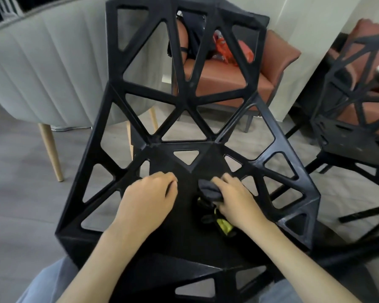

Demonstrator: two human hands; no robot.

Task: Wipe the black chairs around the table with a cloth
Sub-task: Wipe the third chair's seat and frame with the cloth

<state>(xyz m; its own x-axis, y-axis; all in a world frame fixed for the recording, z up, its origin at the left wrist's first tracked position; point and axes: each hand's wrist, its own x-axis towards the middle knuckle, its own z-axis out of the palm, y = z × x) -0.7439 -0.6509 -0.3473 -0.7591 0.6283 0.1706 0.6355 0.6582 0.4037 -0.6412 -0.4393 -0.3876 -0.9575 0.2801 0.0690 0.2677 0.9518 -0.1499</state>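
A black chair (185, 92) with triangular cut-outs fills the middle of the view, its seat right in front of me. My right hand (236, 199) grips a bunched dark grey cloth (209, 190) with black and yellow parts and presses it on the seat's centre. My left hand (150, 197) rests on the seat just left of the cloth, fingers curled under, holding nothing. A second black chair (346, 119) of the same pattern stands at the right.
A pale grey upholstered chair (42, 79) on wooden legs stands at the left. Behind the black chair is an orange-brown armchair (232, 79) with dark and orange items on it. My knees in grey-blue trousers (50, 281) show at the bottom. Grey floor lies around.
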